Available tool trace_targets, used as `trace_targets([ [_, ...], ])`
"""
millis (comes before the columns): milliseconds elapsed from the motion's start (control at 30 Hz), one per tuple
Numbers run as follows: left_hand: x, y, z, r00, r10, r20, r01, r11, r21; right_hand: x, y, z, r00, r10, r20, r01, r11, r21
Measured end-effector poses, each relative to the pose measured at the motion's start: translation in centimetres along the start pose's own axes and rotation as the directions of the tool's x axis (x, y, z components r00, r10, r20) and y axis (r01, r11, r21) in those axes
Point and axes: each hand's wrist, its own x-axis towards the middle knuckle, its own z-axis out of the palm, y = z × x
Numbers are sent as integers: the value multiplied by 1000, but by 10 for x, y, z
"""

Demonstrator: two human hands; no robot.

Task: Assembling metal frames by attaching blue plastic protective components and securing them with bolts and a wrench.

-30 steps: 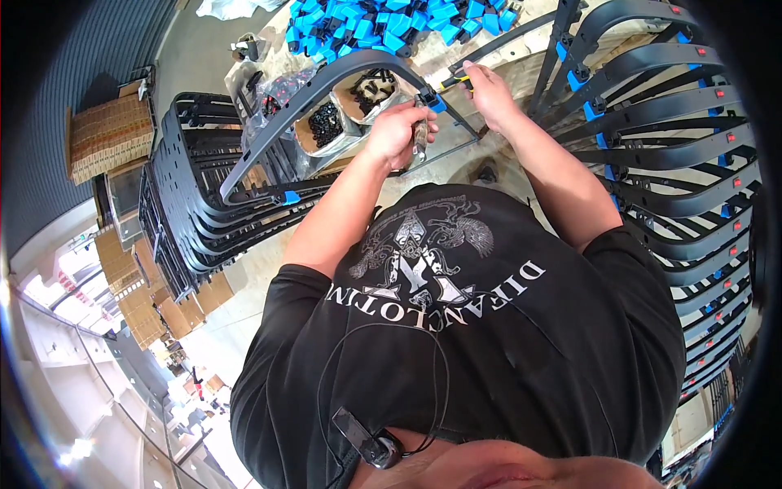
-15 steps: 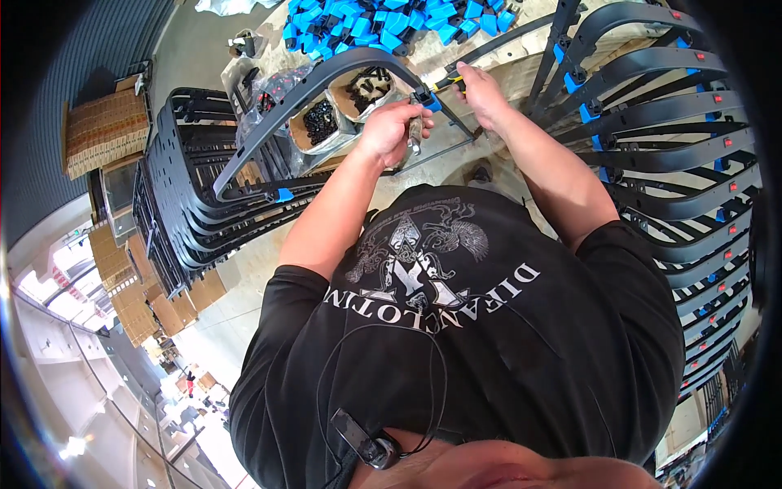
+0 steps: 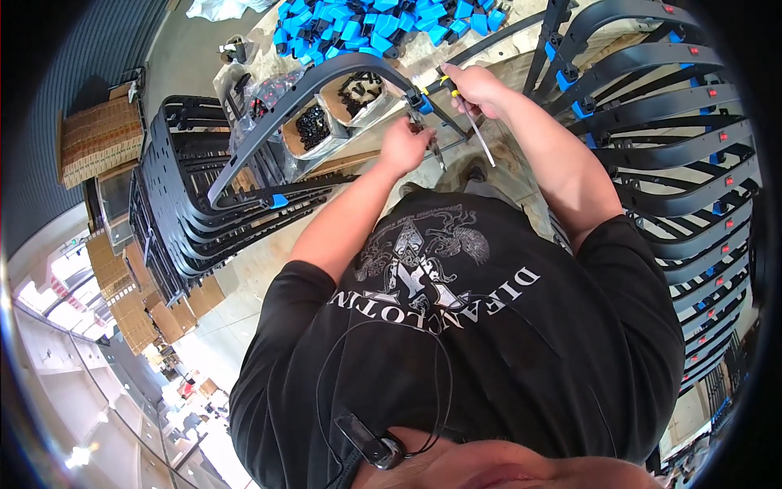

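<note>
My left hand point(image 3: 405, 145) is closed, pinching something too small to make out just below the blue clip point(image 3: 421, 100) on the curved black frame point(image 3: 326, 81); my right hand point(image 3: 476, 87) is clenched around a yellow-handled screwdriver point(image 3: 456, 102) right beside that clip, probably so one hand steadies the joint while the tool works it. Beyond the frame lie boxes of black screws point(image 3: 314, 126) on the cluttered workbench point(image 3: 358, 159) and a heap of blue clips point(image 3: 383, 20); stacked black frames point(image 3: 187, 204) stand on either side.
</note>
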Motion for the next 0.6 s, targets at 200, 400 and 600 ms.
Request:
trace_targets([
  [200, 26, 9, -8, 926, -186, 330, 268, 938, -221, 47, 38, -14, 924, -380, -48, 373, 921, -108],
  [400, 3, 18, -20, 941, -26, 338, 172, 896, -410, 11, 11, 6, 990, -104, -98, 102, 994, -29],
  [600, 24, 24, -46, 809, -103, 579, 487, 669, -562, 28, 24, 0, 995, -49, -85, 50, 999, 9],
])
